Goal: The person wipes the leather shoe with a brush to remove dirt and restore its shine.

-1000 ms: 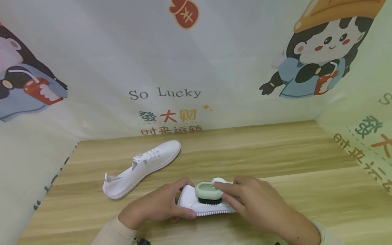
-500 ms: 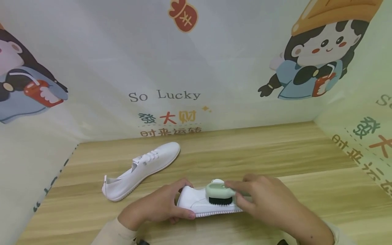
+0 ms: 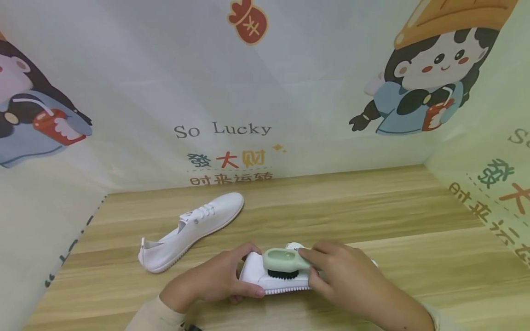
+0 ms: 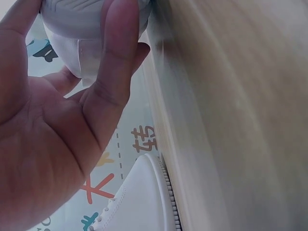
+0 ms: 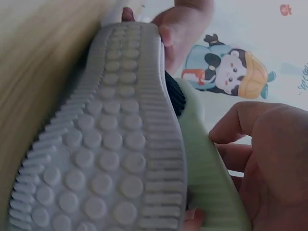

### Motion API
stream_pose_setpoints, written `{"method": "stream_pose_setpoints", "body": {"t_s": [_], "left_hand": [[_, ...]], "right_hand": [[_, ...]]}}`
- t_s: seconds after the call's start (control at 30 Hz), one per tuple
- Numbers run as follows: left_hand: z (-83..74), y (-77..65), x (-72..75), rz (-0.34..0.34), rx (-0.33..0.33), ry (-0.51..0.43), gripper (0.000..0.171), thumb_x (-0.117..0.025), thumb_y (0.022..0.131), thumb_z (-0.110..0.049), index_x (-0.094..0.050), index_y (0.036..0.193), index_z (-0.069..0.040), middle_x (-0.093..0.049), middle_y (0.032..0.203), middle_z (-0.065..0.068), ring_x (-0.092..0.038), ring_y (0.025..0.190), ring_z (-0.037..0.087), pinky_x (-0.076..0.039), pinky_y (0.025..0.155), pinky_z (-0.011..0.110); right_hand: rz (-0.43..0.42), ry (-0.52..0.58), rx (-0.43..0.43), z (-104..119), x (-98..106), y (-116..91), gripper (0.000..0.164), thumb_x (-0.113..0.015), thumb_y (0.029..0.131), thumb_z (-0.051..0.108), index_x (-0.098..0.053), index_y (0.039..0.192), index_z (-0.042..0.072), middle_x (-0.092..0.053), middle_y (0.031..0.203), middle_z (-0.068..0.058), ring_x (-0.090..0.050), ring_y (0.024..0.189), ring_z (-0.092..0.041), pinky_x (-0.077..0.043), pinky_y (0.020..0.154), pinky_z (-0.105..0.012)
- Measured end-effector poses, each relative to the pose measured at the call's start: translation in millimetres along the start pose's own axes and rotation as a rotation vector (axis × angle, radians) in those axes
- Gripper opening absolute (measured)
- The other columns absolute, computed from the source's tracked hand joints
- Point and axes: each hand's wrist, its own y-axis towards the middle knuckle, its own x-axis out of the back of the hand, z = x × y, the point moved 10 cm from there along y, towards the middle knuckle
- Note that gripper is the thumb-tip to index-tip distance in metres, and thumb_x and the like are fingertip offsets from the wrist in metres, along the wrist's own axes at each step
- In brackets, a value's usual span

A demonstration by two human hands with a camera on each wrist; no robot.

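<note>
My left hand [image 3: 219, 276] grips one end of a white shoe [image 3: 251, 273], thumb low near the sole and fingers over the far side. The left wrist view shows this hand [image 4: 62, 115] around the shoe's heel [image 4: 72, 24]. My right hand [image 3: 348, 276] holds the handle of a pale green brush [image 3: 285, 260], whose black bristles [image 3: 283, 274] touch the shoe's side. The right wrist view shows the studded sole [image 5: 106, 144] beside the brush handle [image 5: 207, 163] and my right hand [image 5: 274, 154]. The hand and brush hide the shoe's other end.
A second white shoe [image 3: 194, 230] lies at the back left on the wooden table [image 3: 331, 202]. Printed cloth walls [image 3: 314, 92] stand around the table's back and sides.
The brush moved right along the shoe's side, then back left, with my right hand following. My left hand and the gripped shoe stay nearly in place.
</note>
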Motion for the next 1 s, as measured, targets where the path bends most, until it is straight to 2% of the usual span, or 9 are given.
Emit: {"method": "stream_pose_setpoints", "body": {"t_s": [0.1,0.2,0.47,0.6,0.7,0.8,1.0], "left_hand": [[-0.7,0.0,0.2,0.000,-0.010,0.021,0.057,-0.085,0.079,-0.036,-0.050,0.122,-0.022,-0.063,0.075,0.002,-0.059,0.051,0.014,-0.052,0.050,0.029],[-0.9,-0.1,-2.4,0.013,-0.025,0.012,0.056,-0.084,0.079,-0.035,-0.050,0.121,-0.020,-0.063,0.075,0.001,-0.058,0.050,0.012,-0.052,0.050,0.028],[-3.3,-1.3,-2.6,0.012,-0.041,0.018,0.057,-0.084,0.080,-0.035,-0.050,0.124,-0.021,-0.064,0.086,0.002,-0.058,0.051,0.012,-0.052,0.050,0.030],[-4.8,-1.8,-4.4,0.023,-0.053,0.002,0.056,-0.084,0.080,-0.031,-0.051,0.123,-0.018,-0.063,0.091,0.004,-0.059,0.052,0.012,-0.053,0.049,0.031],[-4.3,-1.9,-3.0,0.019,-0.045,0.015,0.057,-0.084,0.080,-0.033,-0.051,0.124,-0.020,-0.064,0.091,0.003,-0.059,0.052,0.012,-0.053,0.050,0.030],[-4.8,-1.5,-0.2,0.007,-0.043,0.035,0.057,-0.084,0.079,-0.034,-0.050,0.123,-0.021,-0.064,0.088,0.002,-0.059,0.052,0.012,-0.053,0.050,0.030],[-4.8,-1.5,-0.6,0.014,-0.031,0.018,0.055,-0.084,0.080,-0.031,-0.051,0.121,-0.019,-0.062,0.089,0.004,-0.060,0.054,0.013,-0.054,0.050,0.031]], "right_hand": [[-0.017,-0.002,0.023,5.2,-1.9,-1.2,0.035,-0.066,0.086,0.017,-0.073,0.121,0.017,-0.068,0.095,0.005,-0.062,0.085,-0.010,-0.052,0.065,-0.026],[-0.019,0.001,0.049,10.2,-5.9,-2.9,0.037,-0.066,0.087,0.016,-0.071,0.123,0.016,-0.067,0.098,0.004,-0.063,0.088,-0.012,-0.051,0.065,-0.026],[-0.125,-0.022,0.162,25.6,-8.3,-3.6,0.038,-0.069,0.085,0.015,-0.071,0.123,0.014,-0.064,0.095,0.007,-0.056,0.078,-0.008,-0.048,0.063,-0.021],[-0.106,-0.009,0.148,25.6,-10.0,-3.3,0.038,-0.069,0.086,0.015,-0.071,0.124,0.015,-0.063,0.095,0.008,-0.053,0.076,-0.006,-0.045,0.061,-0.019],[-0.094,0.001,0.126,23.5,-8.2,-2.1,0.037,-0.069,0.086,0.016,-0.071,0.123,0.016,-0.063,0.094,0.008,-0.053,0.076,-0.005,-0.044,0.061,-0.018],[-0.072,0.011,0.091,19.0,-5.5,-1.3,0.037,-0.068,0.086,0.017,-0.072,0.122,0.017,-0.063,0.093,0.008,-0.052,0.076,-0.004,-0.043,0.060,-0.018],[-0.008,0.046,0.009,7.6,-2.7,-2.0,0.036,-0.068,0.085,0.018,-0.073,0.121,0.019,-0.066,0.091,0.007,-0.053,0.073,-0.003,-0.044,0.059,-0.018]]}}
